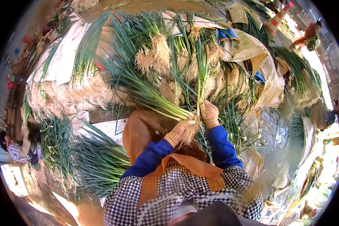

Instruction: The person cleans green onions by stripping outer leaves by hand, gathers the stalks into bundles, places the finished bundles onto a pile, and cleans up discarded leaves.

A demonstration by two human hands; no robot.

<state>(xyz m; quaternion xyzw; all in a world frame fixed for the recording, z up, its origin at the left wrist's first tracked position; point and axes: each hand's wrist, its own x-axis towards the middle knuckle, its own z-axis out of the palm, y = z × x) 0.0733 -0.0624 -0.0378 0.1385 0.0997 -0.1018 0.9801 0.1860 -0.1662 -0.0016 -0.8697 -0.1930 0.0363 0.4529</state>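
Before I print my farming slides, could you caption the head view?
Left hand holds green onions near the roots; right hand grips stalks beside them.

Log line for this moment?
left hand: gripping green-onion bundle near roots | right hand: holding slim green onion | ahead: piled green onions

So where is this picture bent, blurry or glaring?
Head view: the scene bulges inside a round black border; hazy smears cloud parts of the picture's right side; glare bleaches patches at lower left; the left hand, right hand and green stalks look fairly clear.
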